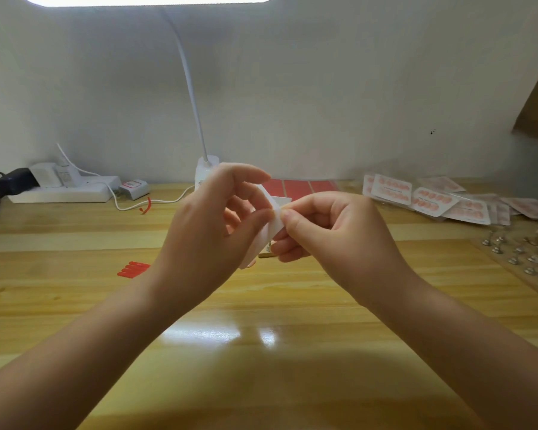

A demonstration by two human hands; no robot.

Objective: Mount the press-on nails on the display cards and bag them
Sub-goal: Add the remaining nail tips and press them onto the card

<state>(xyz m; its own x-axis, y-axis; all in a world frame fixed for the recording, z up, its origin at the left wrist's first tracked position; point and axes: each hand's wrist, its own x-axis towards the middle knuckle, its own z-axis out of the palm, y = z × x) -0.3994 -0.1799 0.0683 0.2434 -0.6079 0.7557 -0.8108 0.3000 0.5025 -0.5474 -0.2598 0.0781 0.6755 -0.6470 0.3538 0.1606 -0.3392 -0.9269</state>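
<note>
— What are the hands doing?

— Both are raised above the worktop (261, 305), meeting in the middle. The left hand (212, 231) has its fingers curled round a white display card (269, 231), thumb pressed on the face nearest us. The right hand (330, 231) pinches that card's upper edge between thumb and forefinger, its other fingers folded beneath.

— How is the card sitting?

— Tilted, one corner poking up between the two hands. I can't tell whether any nails are on it.

— And the finished ones?

— A heap of bagged cards (429, 198) with pinkish nails lies beyond the right hand, well off to its outer side, near the wall. Closer on that side is a board with small metal studs (522, 259).

— Anything by the left hand?

— Some red strips (133, 270) lie on the worktop just outside its wrist. Beyond it, at the wall, sits a white power strip (66, 189) with plugs. A lamp base (206, 170) stands straight behind the left hand, and a red sheet (298, 187) lies flat behind both hands.
</note>
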